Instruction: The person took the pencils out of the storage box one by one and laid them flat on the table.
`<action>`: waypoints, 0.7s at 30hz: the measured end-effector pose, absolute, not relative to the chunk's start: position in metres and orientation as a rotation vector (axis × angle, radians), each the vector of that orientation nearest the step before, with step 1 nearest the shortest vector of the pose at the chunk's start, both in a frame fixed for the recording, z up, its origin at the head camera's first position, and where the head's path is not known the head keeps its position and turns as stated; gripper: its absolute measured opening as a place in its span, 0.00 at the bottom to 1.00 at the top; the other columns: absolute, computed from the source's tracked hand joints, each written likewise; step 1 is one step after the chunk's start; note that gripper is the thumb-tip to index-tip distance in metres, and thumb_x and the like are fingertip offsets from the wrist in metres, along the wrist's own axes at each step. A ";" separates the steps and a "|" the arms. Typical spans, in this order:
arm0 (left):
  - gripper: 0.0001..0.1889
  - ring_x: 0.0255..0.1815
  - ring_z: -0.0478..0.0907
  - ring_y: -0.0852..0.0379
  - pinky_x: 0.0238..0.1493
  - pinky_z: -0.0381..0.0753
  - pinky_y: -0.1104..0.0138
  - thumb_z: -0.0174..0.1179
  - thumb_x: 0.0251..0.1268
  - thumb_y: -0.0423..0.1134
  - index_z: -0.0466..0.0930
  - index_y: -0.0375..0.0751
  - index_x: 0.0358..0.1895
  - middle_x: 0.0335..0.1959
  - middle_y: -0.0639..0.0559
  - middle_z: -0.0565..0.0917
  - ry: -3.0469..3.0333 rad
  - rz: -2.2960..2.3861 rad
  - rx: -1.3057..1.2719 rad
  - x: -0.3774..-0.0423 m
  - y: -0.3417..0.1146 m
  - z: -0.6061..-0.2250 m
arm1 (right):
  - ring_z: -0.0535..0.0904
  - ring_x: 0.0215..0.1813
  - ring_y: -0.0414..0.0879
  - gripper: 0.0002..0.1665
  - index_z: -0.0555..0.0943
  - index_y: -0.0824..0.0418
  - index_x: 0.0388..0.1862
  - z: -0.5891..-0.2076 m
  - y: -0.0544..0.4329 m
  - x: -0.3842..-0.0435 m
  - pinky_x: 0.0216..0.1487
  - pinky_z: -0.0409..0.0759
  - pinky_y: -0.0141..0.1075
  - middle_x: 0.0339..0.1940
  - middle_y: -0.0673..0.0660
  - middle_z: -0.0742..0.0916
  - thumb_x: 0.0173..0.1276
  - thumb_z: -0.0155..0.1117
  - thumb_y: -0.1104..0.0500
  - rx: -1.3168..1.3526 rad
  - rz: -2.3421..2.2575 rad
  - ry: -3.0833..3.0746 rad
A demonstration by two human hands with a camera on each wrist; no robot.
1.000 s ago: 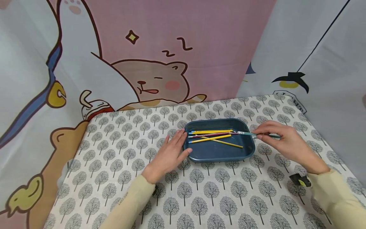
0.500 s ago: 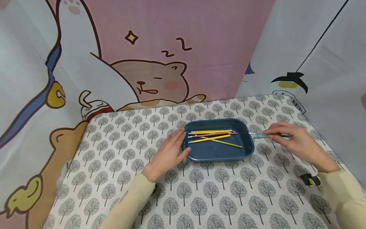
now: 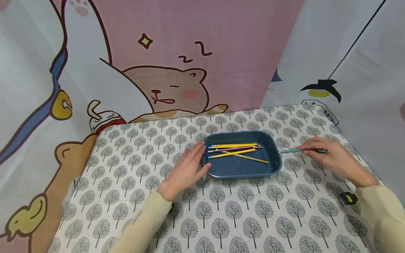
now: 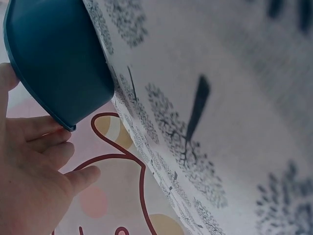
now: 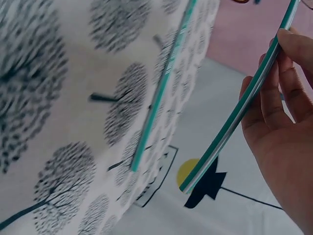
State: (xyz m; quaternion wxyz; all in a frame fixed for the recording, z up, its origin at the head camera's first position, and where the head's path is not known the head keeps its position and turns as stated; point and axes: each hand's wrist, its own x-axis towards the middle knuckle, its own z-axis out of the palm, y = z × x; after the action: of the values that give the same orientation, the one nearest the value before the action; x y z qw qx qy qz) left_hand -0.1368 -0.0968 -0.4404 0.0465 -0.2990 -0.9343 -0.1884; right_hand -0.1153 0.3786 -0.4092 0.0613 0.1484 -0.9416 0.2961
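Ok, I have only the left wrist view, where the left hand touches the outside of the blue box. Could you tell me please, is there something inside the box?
Observer: Yes, in the head view yellow pencils and a red pencil lie in the blue box.
Operator: Thank you. And what is the right hand doing?
Observer: The right wrist view shows the right hand pinching a green pencil.
Operator: Does any other pencil lie outside the box?
Observer: Yes, a second green pencil lies on the tree-print cloth, apart from the one in the fingers.
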 end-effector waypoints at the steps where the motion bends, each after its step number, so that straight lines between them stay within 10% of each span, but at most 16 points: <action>1: 0.36 0.81 0.59 0.40 0.77 0.61 0.41 0.56 0.79 0.54 0.66 0.30 0.76 0.80 0.38 0.63 -2.851 -0.576 -0.912 -0.137 -0.097 -0.440 | 0.73 0.48 0.25 0.16 0.91 0.52 0.51 -0.411 0.380 -0.116 0.39 0.72 0.20 0.51 0.50 0.88 0.69 0.71 0.68 0.434 0.882 -2.860; 21: 0.36 0.81 0.59 0.40 0.77 0.61 0.41 0.54 0.79 0.55 0.65 0.30 0.76 0.80 0.38 0.63 -2.867 -0.570 -0.913 -0.138 -0.097 -0.439 | 0.73 0.44 0.25 0.18 0.91 0.54 0.48 -0.445 0.396 -0.132 0.30 0.73 0.28 0.48 0.53 0.89 0.65 0.72 0.72 0.600 0.812 -2.858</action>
State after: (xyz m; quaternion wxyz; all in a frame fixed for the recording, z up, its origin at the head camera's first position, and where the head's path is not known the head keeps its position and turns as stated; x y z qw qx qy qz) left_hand -0.1378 -0.0967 -0.4391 0.0396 -0.2979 -0.9355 -0.1859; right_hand -0.1315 0.3957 -0.4447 0.0553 0.1976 -0.9415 0.2674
